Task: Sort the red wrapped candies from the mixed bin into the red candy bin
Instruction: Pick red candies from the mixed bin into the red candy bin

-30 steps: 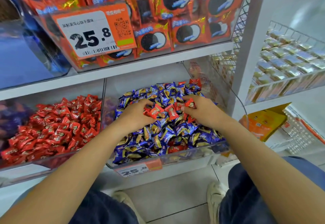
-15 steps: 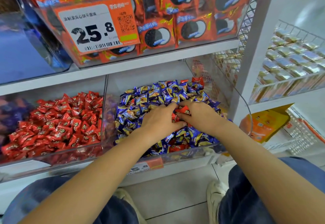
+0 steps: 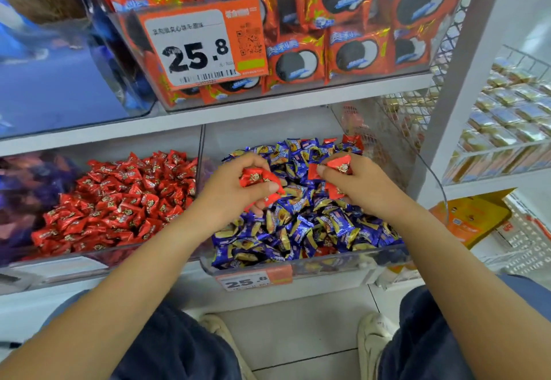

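A white shop shelf [image 3: 268, 117] runs across the view, carrying clear plastic bins on two levels, with pale floor tiles and a pair of light shoes visible below. On the lower level the mixed bin [image 3: 298, 266] sits to the right, heaped mostly with blue wrapped candies [image 3: 322, 230], a few red ones showing among them and at the back edge; a small price tag [image 3: 250, 281] reading 25.8 is fixed to its front. Just beside it on the left, sharing a clear wall, the red candy bin [image 3: 98, 260] holds a deep pile of red wrapped candies [image 3: 125, 198]. Both hands are over the mixed bin, near each other but apart. The left hand [image 3: 235, 189] curls its fingers round several red candies — one sits between thumb and forefinger, more poke out beneath the palm. The right hand [image 3: 354, 183] pinches a red candy at its fingertips, with another red wrapper showing under its fingers. On the upper level a bin of orange cookie packets [image 3: 351, 49] carries a large orange price label [image 3: 205, 46], also 25.8. To the far right a wire rack [image 3: 507, 129] holds rows of silvery wrapped squares.
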Demonstrator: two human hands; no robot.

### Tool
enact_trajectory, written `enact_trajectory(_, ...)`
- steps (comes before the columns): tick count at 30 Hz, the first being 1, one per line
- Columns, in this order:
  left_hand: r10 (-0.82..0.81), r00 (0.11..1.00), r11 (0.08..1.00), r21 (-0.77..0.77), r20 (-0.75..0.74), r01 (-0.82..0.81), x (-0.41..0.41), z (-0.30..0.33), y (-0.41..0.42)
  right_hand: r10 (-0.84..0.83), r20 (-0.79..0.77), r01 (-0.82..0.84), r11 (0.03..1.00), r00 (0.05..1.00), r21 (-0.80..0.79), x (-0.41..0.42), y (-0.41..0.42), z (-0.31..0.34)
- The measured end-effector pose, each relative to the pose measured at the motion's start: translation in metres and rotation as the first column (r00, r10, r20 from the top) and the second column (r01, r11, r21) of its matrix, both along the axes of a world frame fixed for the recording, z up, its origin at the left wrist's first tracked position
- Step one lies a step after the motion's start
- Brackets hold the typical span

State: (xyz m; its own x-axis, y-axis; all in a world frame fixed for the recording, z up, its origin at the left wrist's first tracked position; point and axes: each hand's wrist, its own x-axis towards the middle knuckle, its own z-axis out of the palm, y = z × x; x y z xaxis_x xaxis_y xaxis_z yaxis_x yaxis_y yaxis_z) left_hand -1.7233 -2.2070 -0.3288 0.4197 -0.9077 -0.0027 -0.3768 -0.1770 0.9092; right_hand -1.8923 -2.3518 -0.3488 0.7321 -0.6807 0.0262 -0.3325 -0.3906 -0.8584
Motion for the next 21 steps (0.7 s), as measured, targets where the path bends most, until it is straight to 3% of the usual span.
enact_trajectory(4, 0.208, 0.974, 0.971, -0.102, -0.085, -0.216, 0.034, 0.017, 0.057, 0.085, 0.079, -0.095, 0.986, 0.993, 0.135, 0.027, 0.031, 0.021)
enact_trajectory(7, 0.383, 0.911, 0.919, -0.035, -0.154, -0.392, 0.063, 0.011, 0.096, 0.255, 0.079, -0.267, 0.933, 0.964, 0.241, 0.067, 0.069, 0.041)
enact_trajectory(13, 0.492, 0.821, 0.869, 0.107, -0.289, -0.483, 0.108, 0.005, 0.128, 0.363, -0.156, -0.363, 0.931, 0.919, 0.027, 0.176, 0.118, 0.050)
enact_trajectory(15, 0.504, 0.745, 0.857, 0.144, -0.437, -0.495, 0.123, 0.010, 0.125, 0.426, -0.190, -0.419, 0.904, 0.884, 0.078, 0.193, 0.121, 0.049)
enact_trajectory(17, 0.475, 0.643, 0.857, 0.149, -0.600, -0.494, 0.137, 0.015, 0.122, 0.449, -0.224, -0.455, 0.890, 0.865, 0.027, 0.193, 0.118, 0.048)
enact_trajectory(21, 0.444, 0.624, 0.869, 0.139, -0.643, -0.475, 0.147, 0.016, 0.119, 0.329, -0.132, -0.348, 0.925, 0.935, -0.151, 0.148, 0.097, 0.046)
